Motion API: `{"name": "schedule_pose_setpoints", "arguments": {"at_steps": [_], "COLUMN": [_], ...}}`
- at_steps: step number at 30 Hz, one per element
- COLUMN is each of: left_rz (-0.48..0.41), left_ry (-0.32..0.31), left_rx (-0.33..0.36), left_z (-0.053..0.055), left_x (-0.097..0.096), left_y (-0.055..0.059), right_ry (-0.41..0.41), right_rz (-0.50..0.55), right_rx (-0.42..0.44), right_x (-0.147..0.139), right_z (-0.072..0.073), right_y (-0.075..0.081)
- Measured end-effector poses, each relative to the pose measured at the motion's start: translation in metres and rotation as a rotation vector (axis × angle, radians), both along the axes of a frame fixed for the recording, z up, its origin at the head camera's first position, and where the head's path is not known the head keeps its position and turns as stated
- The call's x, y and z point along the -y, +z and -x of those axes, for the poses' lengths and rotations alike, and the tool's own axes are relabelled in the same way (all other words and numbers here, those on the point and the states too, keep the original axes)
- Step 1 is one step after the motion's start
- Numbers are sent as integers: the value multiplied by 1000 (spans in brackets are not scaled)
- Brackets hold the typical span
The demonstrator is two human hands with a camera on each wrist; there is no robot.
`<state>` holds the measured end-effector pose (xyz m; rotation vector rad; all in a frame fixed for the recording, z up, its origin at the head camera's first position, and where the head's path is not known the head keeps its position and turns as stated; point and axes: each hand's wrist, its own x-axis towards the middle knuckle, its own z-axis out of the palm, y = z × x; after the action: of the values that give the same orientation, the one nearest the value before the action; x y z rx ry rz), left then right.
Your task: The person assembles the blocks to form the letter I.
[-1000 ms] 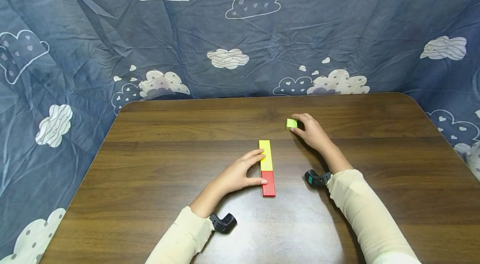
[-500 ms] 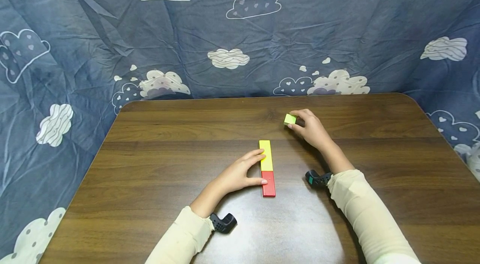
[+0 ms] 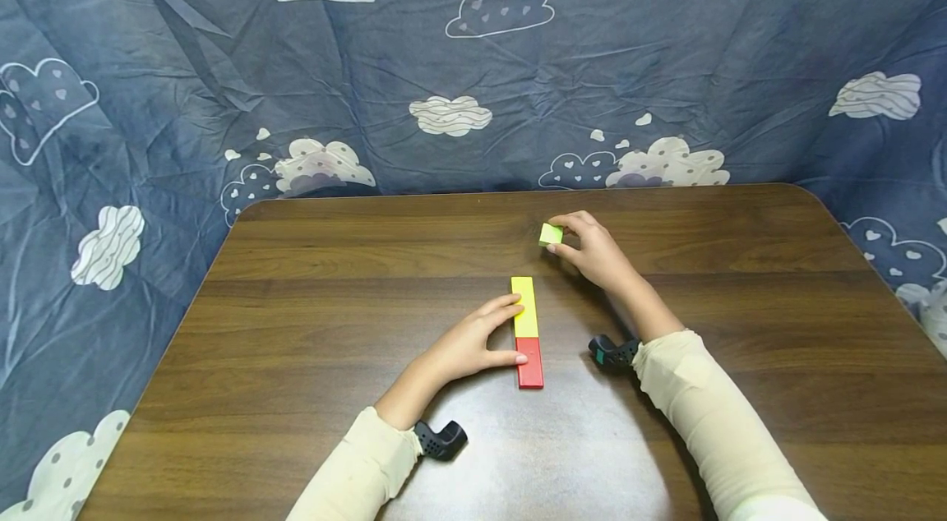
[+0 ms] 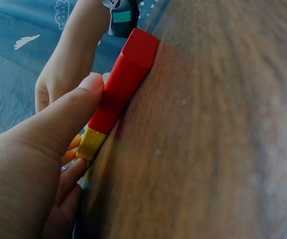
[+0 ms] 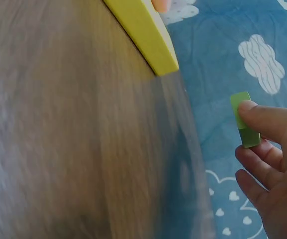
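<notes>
A yellow block (image 3: 524,317) and a red block (image 3: 529,373) lie end to end in a line on the wooden table, yellow on the far side. My left hand (image 3: 468,347) rests against their left side: fingertips touch the yellow block, and the thumb presses the red one, as the left wrist view shows with the red block (image 4: 126,74). Beyond the yellow end, my right hand (image 3: 596,256) pinches a small light green block (image 3: 551,234) between thumb and fingers. In the right wrist view this green block (image 5: 239,107) appears raised, seen against the cloth.
The brown wooden table (image 3: 311,357) has rounded far corners. Behind it hangs a blue cloth (image 3: 399,53) with cloud prints. Black camera mounts sit at both wrists, the left mount (image 3: 441,440) close to the tabletop.
My right hand has carried the green block to the left and slightly farther away, toward the line of the yellow block. My left hand and the two blocks under it have stayed put.
</notes>
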<state>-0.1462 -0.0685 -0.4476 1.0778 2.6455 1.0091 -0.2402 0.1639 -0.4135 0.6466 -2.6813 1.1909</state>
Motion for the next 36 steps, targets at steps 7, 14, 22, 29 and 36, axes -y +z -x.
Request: {"name": "schedule_pose_setpoints", "arguments": {"at_steps": [7, 14, 22, 29, 36], "left_rz": [-5, -9, -12, -11, -6], "left_ry": [-4, -10, -13, -10, -13], "left_rx": [-1, 9, 4, 9, 5], "left_z": [0, 0, 1, 1, 1], "left_x": [0, 0, 1, 1, 1], "left_y": [0, 0, 0, 0, 0], "right_ry": [46, 74, 110, 140, 152], "right_rz": [-9, -32, -49, -70, -77], "right_rx": [20, 15, 11, -6, 0], "right_x": [13, 23, 29, 32, 33], "right_z": [0, 1, 2, 2, 3], "right_y": [-3, -11, -17, -20, -25]}}
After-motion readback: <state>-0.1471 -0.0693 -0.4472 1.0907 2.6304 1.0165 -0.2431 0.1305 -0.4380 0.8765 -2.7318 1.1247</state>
